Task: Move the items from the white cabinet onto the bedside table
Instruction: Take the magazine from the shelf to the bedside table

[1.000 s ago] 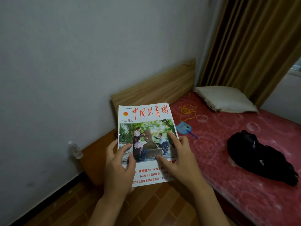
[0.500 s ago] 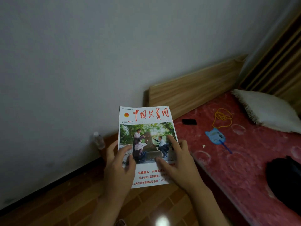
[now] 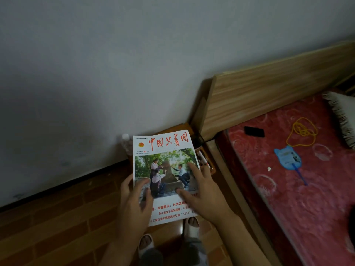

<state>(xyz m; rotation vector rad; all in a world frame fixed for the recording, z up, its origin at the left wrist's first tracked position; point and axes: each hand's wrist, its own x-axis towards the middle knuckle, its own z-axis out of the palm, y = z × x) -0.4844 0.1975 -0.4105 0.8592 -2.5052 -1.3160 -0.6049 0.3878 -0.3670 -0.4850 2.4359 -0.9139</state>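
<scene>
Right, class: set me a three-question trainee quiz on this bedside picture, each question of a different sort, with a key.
1. True or false: both hands hold the magazine.
2. Multiple choice: the clear plastic bottle stands (A) on the red mattress, (B) by the wall, left of the magazine, (C) on the pillow.
3. Fill in: beside the blue fan on the mattress lies a yellow ____.

Key: 1 true: left hand and right hand grip its sides. 2 B. 3 cord.

Bare forearms, pale slippers, grey trousers
</scene>
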